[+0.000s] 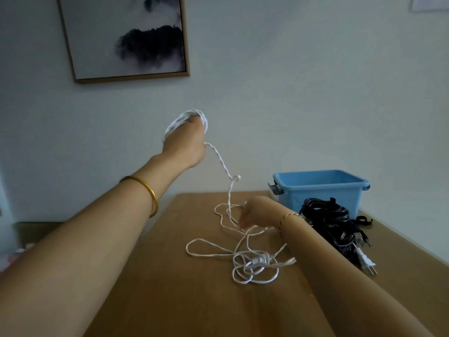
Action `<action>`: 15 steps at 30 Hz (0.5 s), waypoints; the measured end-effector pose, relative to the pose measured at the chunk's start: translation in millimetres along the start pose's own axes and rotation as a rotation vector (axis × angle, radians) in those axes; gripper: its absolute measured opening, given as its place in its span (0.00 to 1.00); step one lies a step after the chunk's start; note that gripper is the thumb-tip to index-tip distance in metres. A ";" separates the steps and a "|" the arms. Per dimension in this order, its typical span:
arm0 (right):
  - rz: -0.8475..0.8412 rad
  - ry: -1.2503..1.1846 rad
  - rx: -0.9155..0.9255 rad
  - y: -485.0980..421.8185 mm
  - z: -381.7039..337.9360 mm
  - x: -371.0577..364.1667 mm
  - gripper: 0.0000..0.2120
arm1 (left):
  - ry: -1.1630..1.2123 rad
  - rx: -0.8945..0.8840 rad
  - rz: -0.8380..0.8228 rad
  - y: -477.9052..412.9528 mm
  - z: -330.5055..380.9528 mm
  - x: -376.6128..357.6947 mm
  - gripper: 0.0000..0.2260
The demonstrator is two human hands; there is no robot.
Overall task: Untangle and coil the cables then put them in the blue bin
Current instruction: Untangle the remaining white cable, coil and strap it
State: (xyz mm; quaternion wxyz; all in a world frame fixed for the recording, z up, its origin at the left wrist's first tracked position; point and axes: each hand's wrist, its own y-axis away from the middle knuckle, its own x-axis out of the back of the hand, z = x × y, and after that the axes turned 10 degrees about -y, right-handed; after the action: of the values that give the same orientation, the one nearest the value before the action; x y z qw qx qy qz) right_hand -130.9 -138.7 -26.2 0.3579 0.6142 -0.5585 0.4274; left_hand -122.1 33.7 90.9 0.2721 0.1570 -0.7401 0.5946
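Observation:
A thin white cable lies in loose loops on the wooden table, with a small plug part in the tangle near the front. My left hand is raised high above the table with several turns of the white cable wound around its fingers. From it one strand drops down to my right hand, which pinches the cable just above the table. A pile of black cables with a white plug lies to the right. Behind it stands the blue bin; its inside is hidden.
A framed dark picture hangs on the pale wall behind the table. The table's far edge runs just behind my right hand, and the bin stands at the back right corner. Blurred things lie low at the far left.

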 end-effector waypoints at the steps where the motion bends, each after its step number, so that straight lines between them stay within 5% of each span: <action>1: 0.085 -0.007 0.024 -0.6 -2.1 1.3 0.10 | -0.006 -0.036 0.006 1.0 2.0 -1.9 0.08; 5: 0.414 -0.633 0.155 19.3 -17.8 18.4 0.17 | -0.007 -0.097 0.010 4.6 9.3 -13.5 0.10; 10: 0.474 -1.210 0.163 47.9 -36.2 39.5 0.14 | -0.018 -0.139 0.004 8.9 14.8 -19.3 0.14; 15: 0.485 -0.980 0.121 49.5 -44.8 47.1 0.35 | -0.034 -0.143 -0.018 15.7 22.9 -19.8 0.10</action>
State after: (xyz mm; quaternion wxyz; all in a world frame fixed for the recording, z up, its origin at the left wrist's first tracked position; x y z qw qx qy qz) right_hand -185.1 -121.4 32.5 -0.0888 0.6145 -0.7598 0.1931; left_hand -119.9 13.6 63.5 0.2755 0.1537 -0.7839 0.5348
